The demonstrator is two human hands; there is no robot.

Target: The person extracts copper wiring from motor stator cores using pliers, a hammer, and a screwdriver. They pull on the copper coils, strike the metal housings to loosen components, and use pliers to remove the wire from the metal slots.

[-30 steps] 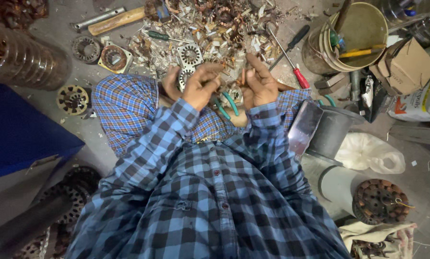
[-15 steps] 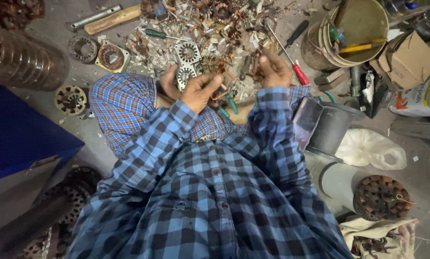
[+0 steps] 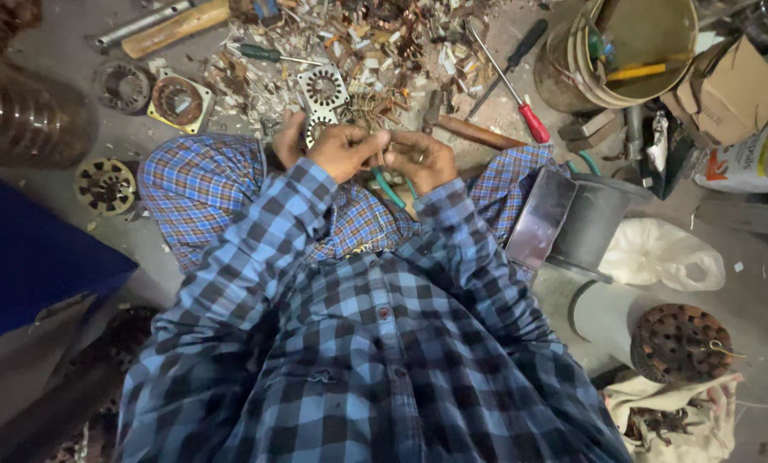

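green-handled pliers (image 3: 391,189) poke out below the 2 hands, over the lap; their jaws are hidden. the left hand (image 3: 343,151) and right hand (image 3: 423,159) are curled shut, fingertips meeting on something too small to make out. a square motor stator (image 3: 323,88) lies just beyond, amid copper scrap (image 3: 384,51).
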